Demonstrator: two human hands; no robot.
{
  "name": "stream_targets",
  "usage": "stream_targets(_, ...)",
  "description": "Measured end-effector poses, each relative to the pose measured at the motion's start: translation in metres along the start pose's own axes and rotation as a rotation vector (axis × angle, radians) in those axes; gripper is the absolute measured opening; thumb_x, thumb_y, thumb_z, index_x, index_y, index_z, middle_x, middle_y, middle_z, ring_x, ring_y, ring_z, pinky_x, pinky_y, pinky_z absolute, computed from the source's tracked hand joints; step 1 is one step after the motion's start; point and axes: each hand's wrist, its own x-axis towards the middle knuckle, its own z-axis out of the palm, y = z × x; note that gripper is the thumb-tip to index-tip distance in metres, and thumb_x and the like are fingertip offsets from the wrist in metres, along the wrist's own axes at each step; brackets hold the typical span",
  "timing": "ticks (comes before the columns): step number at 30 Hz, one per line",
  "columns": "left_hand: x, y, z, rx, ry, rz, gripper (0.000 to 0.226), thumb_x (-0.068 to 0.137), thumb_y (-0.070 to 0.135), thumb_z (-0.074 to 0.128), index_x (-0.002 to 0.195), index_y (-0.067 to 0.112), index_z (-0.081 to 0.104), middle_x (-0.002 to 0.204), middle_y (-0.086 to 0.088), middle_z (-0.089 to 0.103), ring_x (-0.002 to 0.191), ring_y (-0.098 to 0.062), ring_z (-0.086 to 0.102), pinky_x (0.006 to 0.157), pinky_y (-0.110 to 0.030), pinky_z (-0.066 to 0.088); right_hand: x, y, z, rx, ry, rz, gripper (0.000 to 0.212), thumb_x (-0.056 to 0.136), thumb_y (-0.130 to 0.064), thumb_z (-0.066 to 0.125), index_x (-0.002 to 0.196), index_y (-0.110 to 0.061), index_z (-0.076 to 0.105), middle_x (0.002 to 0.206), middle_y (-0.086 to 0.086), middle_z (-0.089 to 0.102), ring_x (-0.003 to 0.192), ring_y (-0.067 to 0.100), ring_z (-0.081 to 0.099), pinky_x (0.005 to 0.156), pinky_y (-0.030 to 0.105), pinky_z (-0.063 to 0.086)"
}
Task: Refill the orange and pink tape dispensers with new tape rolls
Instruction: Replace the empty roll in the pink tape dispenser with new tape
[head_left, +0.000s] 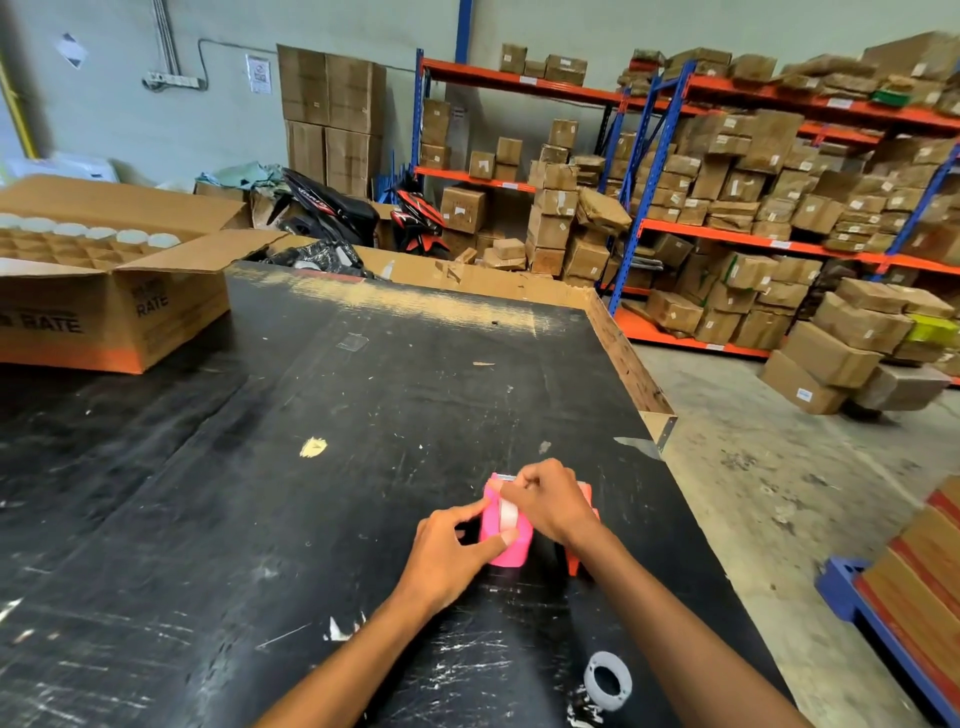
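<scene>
Between both hands, pink dispenser (506, 525), cutter seemingly away.

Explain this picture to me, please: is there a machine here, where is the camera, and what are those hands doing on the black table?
There is no machine here. A person works with two bare hands, and the single camera sits on their head, looking forward and down, so you see their own arms reaching out.

The left hand steadies a pink tape dispenser standing on the black table. A roll of clear tape sits in it. The right hand is at the dispenser's top front; its fingertips are hidden, so I cannot tell exactly what it grips.

Behind the right wrist, part of an orange dispenser peeks out. Near the bottom edge lies a grey ring, probably an empty tape core.

Far left sits an open cardboard box with white-topped items in dividers. Shelves of boxes fill the background.
</scene>
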Motion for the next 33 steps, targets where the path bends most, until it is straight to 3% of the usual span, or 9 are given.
stream_targets(3, -0.001, 0.004, 0.002, -0.014, 0.06, -0.018, 0.049, 0.075, 0.032, 0.074, 0.122, 0.022, 0.063, 0.115, 0.01, 0.071, 0.091, 0.012, 0.059, 0.08, -0.004, 0.042, 0.009, 0.004, -0.012, -0.005, -0.135, -0.02, 0.021, 0.083, -0.019, 0.067, 0.066, -0.008, 0.071, 0.059, 0.004, 0.054, 0.058, 0.011, 0.047, 0.058, 0.025, 0.043)
stream_targets(5, -0.001, 0.005, 0.004, -0.029, 0.09, -0.042, 0.043, 0.075, 0.033, 0.075, 0.116, 0.023, 0.067, 0.099, 0.021, 0.072, 0.085, 0.014, 0.061, 0.08, -0.009, 0.046, 0.014, 0.004, -0.019, -0.039, -0.182, -0.054, 0.016, 0.082, -0.007, 0.061, 0.071, -0.001, 0.072, 0.059, 0.005, 0.055, 0.053, 0.011, 0.047, 0.058, 0.03, 0.046)
stream_targets(7, 0.0, 0.005, 0.004, -0.019, 0.099, -0.063, 0.025, 0.075, 0.035, 0.075, 0.099, 0.032, 0.071, 0.07, 0.037, 0.067, 0.075, 0.017, 0.06, 0.078, -0.016, 0.048, 0.019, 0.001, -0.023, -0.085, -0.208, -0.101, 0.016, 0.081, -0.003, 0.06, 0.074, 0.0, 0.073, 0.055, 0.002, 0.056, 0.048, 0.007, 0.047, 0.051, 0.021, 0.045)
stream_targets(9, 0.002, 0.009, 0.005, -0.033, 0.121, -0.072, 0.008, 0.076, 0.039, 0.073, 0.081, 0.033, 0.072, 0.061, 0.037, 0.065, 0.071, 0.01, 0.062, 0.076, -0.023, 0.051, 0.024, -0.001, -0.026, -0.105, -0.232, -0.138, 0.014, 0.08, -0.003, 0.063, 0.073, -0.006, 0.075, 0.05, -0.003, 0.057, 0.04, 0.001, 0.047, 0.047, 0.016, 0.043)
stream_targets(13, 0.008, 0.008, 0.009, -0.044, 0.186, -0.08, 0.027, 0.074, 0.048, 0.071, 0.077, 0.022, 0.078, 0.072, 0.011, 0.075, 0.075, 0.0, 0.068, 0.077, -0.03, 0.054, 0.037, 0.001, -0.028, -0.118, -0.265, -0.156, 0.017, 0.079, -0.006, 0.069, 0.068, -0.018, 0.073, 0.051, -0.005, 0.059, 0.038, -0.004, 0.048, 0.049, 0.016, 0.044)
stream_targets(16, 0.014, 0.001, 0.012, -0.039, 0.204, -0.09, 0.04, 0.067, 0.057, 0.067, 0.073, 0.017, 0.075, 0.073, 0.004, 0.075, 0.076, -0.01, 0.07, 0.076, -0.039, 0.055, 0.043, 0.001, -0.03, -0.067, -0.271, -0.145, 0.023, 0.079, -0.005, 0.068, 0.063, -0.02, 0.071, 0.052, -0.006, 0.061, 0.043, -0.001, 0.052, 0.05, 0.018, 0.047)
stream_targets(22, 0.018, -0.001, 0.013, -0.05, 0.2, -0.081, 0.026, 0.072, 0.039, 0.075, 0.074, 0.013, 0.074, 0.076, -0.001, 0.076, 0.079, -0.017, 0.07, 0.077, -0.036, 0.053, 0.054, 0.002, -0.028, 0.034, -0.293, -0.146, 0.003, 0.077, -0.006, 0.075, 0.08, -0.006, 0.076, 0.078, 0.023, 0.073, 0.065, 0.023, 0.063, 0.059, 0.026, 0.054)
stream_targets(27, 0.017, -0.001, 0.012, -0.064, 0.185, -0.071, 0.024, 0.073, 0.035, 0.075, 0.075, 0.011, 0.074, 0.079, -0.005, 0.076, 0.082, -0.02, 0.069, 0.075, -0.028, 0.05, 0.058, -0.003, -0.031, 0.156, -0.332, -0.08, 0.02, 0.079, 0.008, 0.068, 0.099, 0.008, 0.07, 0.07, 0.008, 0.069, 0.059, 0.013, 0.063, 0.052, 0.013, 0.052)
stream_targets(33, 0.017, 0.001, 0.011, -0.076, 0.17, -0.067, 0.024, 0.073, 0.035, 0.077, 0.075, 0.011, 0.075, 0.079, -0.005, 0.076, 0.074, -0.012, 0.067, 0.073, -0.026, 0.05, 0.061, -0.007, -0.032, 0.268, -0.305, 0.014, 0.026, 0.077, 0.012, 0.061, 0.097, -0.003, 0.068, 0.077, 0.015, 0.068, 0.067, 0.02, 0.065, 0.059, 0.021, 0.057)
